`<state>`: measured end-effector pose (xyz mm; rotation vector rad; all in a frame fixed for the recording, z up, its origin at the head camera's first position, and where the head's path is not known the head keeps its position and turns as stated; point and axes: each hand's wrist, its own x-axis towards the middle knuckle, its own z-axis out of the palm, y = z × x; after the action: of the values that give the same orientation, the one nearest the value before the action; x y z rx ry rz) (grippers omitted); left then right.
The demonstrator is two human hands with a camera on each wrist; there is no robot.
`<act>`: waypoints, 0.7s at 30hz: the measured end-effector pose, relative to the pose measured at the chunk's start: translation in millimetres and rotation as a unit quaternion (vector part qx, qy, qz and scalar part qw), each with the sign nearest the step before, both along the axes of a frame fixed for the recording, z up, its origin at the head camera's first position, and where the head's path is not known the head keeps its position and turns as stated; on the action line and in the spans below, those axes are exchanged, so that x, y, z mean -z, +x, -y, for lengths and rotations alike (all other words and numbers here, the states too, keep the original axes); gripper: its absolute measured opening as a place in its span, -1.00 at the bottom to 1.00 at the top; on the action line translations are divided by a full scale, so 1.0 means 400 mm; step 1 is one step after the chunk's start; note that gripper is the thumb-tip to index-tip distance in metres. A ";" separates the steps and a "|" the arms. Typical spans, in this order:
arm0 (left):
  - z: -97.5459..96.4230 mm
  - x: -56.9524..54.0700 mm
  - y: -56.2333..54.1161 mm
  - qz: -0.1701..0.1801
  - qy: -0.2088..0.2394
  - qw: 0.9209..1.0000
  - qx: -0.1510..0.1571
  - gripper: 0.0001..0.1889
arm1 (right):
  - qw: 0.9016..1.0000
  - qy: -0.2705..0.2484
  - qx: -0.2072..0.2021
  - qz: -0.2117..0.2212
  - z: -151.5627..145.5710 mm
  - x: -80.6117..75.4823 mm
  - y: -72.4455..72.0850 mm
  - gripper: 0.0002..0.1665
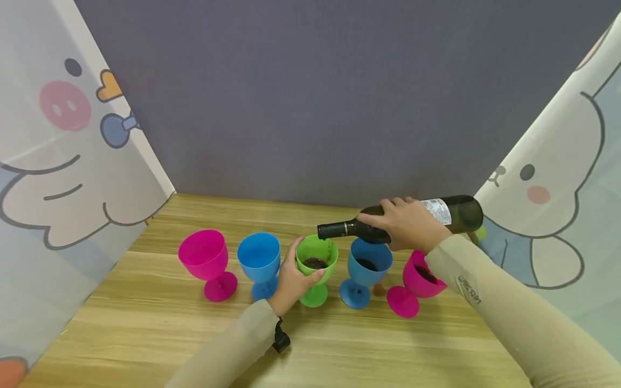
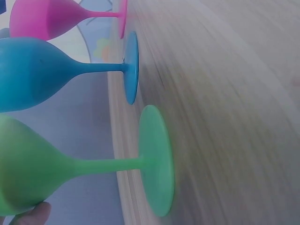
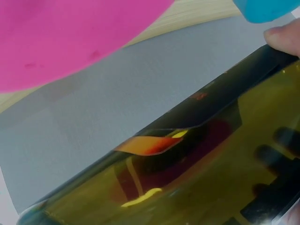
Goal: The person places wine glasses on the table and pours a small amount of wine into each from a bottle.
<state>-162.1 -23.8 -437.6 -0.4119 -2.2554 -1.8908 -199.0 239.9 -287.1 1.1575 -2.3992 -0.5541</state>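
My left hand (image 1: 291,281) holds the bowl of a green plastic goblet (image 1: 315,295), thumb at its near side. Dark liquid with bubbles lies in the goblet, and dark drops mark its inner wall. Around the shoulder of a dark glass wine bottle (image 1: 462,212), my right hand (image 1: 411,225) keeps a grip. The bottle lies almost level, its mouth (image 1: 322,231) just over the green rim. In the right wrist view, dark red liquid shows through the glass (image 3: 187,154). The left wrist view shows the green goblet's foot (image 2: 157,161) on the table.
Right of the green goblet stand a blue goblet (image 1: 356,293) and a pink goblet (image 1: 404,302), both with dark liquid inside. To its left are another blue goblet (image 1: 259,256) and another pink one (image 1: 204,253). A grey panel (image 1: 301,108) rises behind the wooden table (image 1: 145,323).
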 end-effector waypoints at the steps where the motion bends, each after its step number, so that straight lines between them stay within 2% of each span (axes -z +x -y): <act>1: 0.000 0.000 0.000 0.001 0.000 1.000 0.000 -0.11 | 1.000 0.002 0.001 0.000 0.002 -0.002 0.001 0.01; 8: 0.001 -0.001 -0.003 0.002 0.000 1.000 0.002 -0.10 | 1.000 0.017 0.011 0.001 0.010 -0.010 0.004 0.04; 17: -0.001 -0.002 0.006 0.025 -0.012 1.000 -0.003 -0.10 | 1.000 0.017 -0.001 -0.003 0.014 -0.012 0.001 0.02; 21: -0.001 -0.004 0.007 0.021 -0.009 1.000 -0.001 -0.09 | 1.000 0.005 0.001 -0.001 0.015 -0.011 -0.001 0.02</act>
<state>-159.4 -23.4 -436.1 -0.3752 -2.2994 -1.8970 -199.3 233.8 -282.7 1.1582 -2.3992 -0.5685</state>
